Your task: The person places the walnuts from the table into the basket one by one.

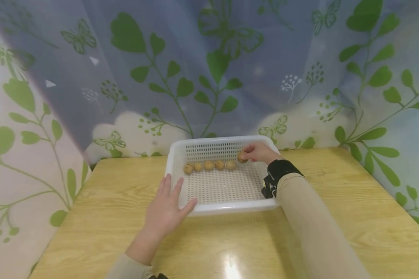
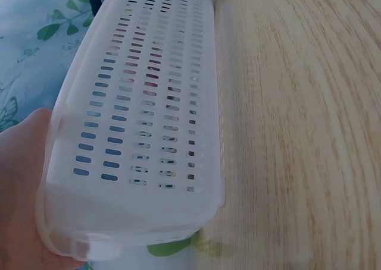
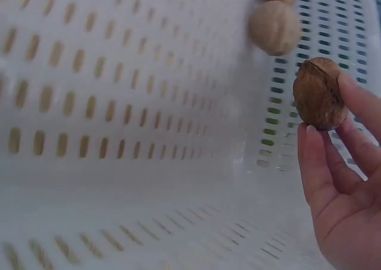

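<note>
My right hand (image 1: 260, 153) pinches a brown walnut (image 3: 320, 94) between thumb and fingertips, inside the white basket (image 1: 227, 206) near its back right corner. To the left of it, several walnuts (image 1: 208, 166) lie in a row along the basket's back side. The nearest of the row is a paler walnut (image 3: 275, 28) in the right wrist view. My left hand (image 1: 165, 211) rests at the basket's front left corner, fingers straight and spread over the rim. In the left wrist view, part of that hand shows beside the basket's slotted wall (image 2: 143, 127).
The basket stands on a wooden table (image 1: 125, 193), close to its back edge. Behind hangs a blue and white curtain (image 1: 181, 77) with green leaves and butterflies. A black wrist camera (image 1: 269, 186) on the right arm overlaps the basket's right side.
</note>
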The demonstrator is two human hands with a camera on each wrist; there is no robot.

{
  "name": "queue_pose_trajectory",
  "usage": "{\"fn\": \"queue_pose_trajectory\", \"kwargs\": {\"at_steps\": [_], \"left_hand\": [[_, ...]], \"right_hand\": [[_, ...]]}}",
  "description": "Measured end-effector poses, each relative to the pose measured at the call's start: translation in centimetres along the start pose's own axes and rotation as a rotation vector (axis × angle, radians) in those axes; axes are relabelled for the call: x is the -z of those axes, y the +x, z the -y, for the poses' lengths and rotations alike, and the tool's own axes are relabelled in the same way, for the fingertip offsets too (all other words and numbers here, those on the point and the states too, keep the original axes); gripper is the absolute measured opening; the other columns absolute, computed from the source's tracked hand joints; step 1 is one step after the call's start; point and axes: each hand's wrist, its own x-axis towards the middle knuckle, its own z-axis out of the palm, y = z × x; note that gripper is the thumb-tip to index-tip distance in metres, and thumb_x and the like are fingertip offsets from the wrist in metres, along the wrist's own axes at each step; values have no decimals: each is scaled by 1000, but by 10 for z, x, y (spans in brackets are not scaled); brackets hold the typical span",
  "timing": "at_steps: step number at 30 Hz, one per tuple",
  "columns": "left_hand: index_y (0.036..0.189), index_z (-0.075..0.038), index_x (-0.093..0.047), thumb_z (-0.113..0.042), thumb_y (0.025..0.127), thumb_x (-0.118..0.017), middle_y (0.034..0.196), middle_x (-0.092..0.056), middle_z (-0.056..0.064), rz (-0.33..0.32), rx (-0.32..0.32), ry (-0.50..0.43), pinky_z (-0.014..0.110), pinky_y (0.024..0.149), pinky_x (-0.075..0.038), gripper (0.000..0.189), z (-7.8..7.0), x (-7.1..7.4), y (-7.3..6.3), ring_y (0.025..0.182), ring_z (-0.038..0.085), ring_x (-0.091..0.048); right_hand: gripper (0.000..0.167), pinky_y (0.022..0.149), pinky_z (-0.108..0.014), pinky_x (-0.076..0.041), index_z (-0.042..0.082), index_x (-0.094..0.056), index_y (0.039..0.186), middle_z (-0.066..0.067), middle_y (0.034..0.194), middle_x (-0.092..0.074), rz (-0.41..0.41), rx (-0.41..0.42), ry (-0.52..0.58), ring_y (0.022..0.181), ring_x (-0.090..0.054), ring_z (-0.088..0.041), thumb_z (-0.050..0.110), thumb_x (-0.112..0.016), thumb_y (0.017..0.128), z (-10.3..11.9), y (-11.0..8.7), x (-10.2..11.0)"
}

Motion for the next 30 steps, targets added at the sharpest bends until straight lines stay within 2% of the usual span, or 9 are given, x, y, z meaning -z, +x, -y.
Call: {"fn": "queue_pose_trajectory", "kwargs": {"at_steps": [6,10,16,17,20,23,24,26,30], "left_hand": [[142,-6,-38,-67,87,-41,148,-21,28,7,-4,5,57,95,-39,82,-1,3,1,137,40,-18],[142,-6,-38,-67,87,-41,148,-21,28,18,1,8,56,96,-38,83,-1,3,0,137,40,-18],[143,-7,-37,-67,87,-42,149,-19,27,38,12,9,57,96,-37,83,-1,2,0,137,40,-17],[143,-7,-36,-67,87,-41,149,-19,27,40,13,7,57,96,-37,83,-2,2,0,137,40,-17],[143,-7,-36,-68,87,-40,149,-18,26,43,15,3,58,96,-37,83,-2,0,0,137,40,-16],[143,-7,-36,-68,86,-40,149,-18,27,40,15,3,58,95,-38,84,-2,-1,1,137,40,-16],[144,-7,-36,-68,86,-40,149,-17,27,41,18,2,58,95,-38,84,-1,-1,0,137,40,-16],[144,-7,-35,-69,86,-40,149,-17,27,38,17,2,58,95,-37,85,0,-2,0,137,40,-16],[144,-6,-35,-68,87,-39,149,-17,27,31,12,1,59,94,-38,84,2,0,1,137,41,-16]], "right_hand": [[33,68,-28,-47,-10,-56,110,-21,107,-59,-13,25,-156,87,-56,-25,12,-64,86,-7,4,-4],[31,65,-28,-45,-8,-59,105,-18,99,-59,-25,39,-232,77,-53,-21,13,-66,84,-4,2,-10],[38,86,-41,-46,-7,-57,116,-22,115,-58,-50,-19,-244,102,-55,-32,14,-65,86,-6,10,-8],[39,85,-38,-47,-3,-59,116,-18,114,-60,-69,31,-203,102,-56,-29,19,-67,85,-20,21,-4],[42,87,-39,-47,0,-58,119,-16,114,-60,-81,54,-143,105,-55,-29,22,-69,85,-22,25,11],[41,86,-39,-48,-3,-55,121,-19,116,-59,-64,77,-81,106,-55,-31,19,-65,88,-4,8,24],[42,92,-44,-45,-7,-49,126,-23,122,-54,-40,23,-87,113,-51,-35,14,-61,91,14,-6,28],[42,95,-45,-43,-9,-45,129,-26,126,-51,-14,31,-65,117,-48,-37,10,-57,93,27,-19,36],[45,98,-46,-40,-8,-42,133,-26,131,-47,35,74,-53,122,-44,-37,11,-55,94,39,-41,53]]}}
